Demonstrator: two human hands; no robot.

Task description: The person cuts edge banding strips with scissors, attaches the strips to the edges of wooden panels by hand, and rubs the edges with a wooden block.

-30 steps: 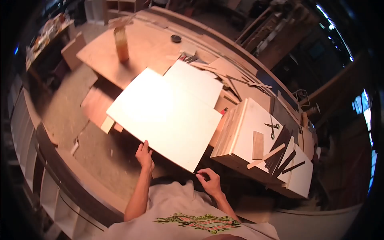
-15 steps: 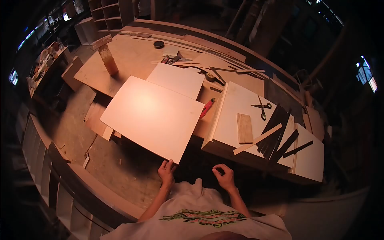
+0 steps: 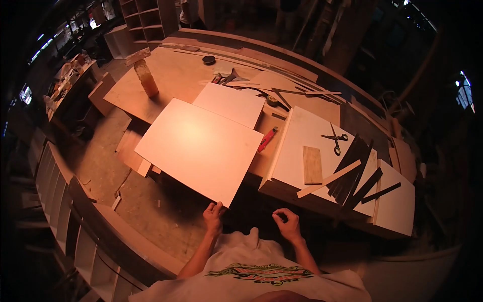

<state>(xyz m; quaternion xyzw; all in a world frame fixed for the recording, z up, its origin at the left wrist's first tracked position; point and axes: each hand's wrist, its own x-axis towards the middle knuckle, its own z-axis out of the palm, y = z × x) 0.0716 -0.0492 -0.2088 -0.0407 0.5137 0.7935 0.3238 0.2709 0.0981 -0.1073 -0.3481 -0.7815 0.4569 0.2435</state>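
Observation:
A large white panel [image 3: 196, 146] lies flat, its near corner jutting over the table edge toward me. My left hand [image 3: 214, 220] is at that corner, fingers closed on the panel's edge. To the right, apart from the panel, my right hand [image 3: 288, 225] hovers in front of my shirt with thumb and fingers curled together; whatever is between them, if anything, is too dark to make out. Beyond the large panel, partly under it, is a smaller white panel [image 3: 231, 103]. A red utility knife [image 3: 267, 139] rests just right of the large panel.
On the right, a stack of white boards [image 3: 292, 146] carries scissors [image 3: 336, 138], a small wood block [image 3: 312, 165] and several dark strips [image 3: 350, 163]. A bottle of amber liquid [image 3: 146, 79] stands at the table's far left, near a black round item [image 3: 209, 60]. Shelving [image 3: 60, 201] borders the left.
The whole view has shifted slightly, so the scene sits a little farther right and lower. My left hand stays at the panel corner, and my right hand stays curled.

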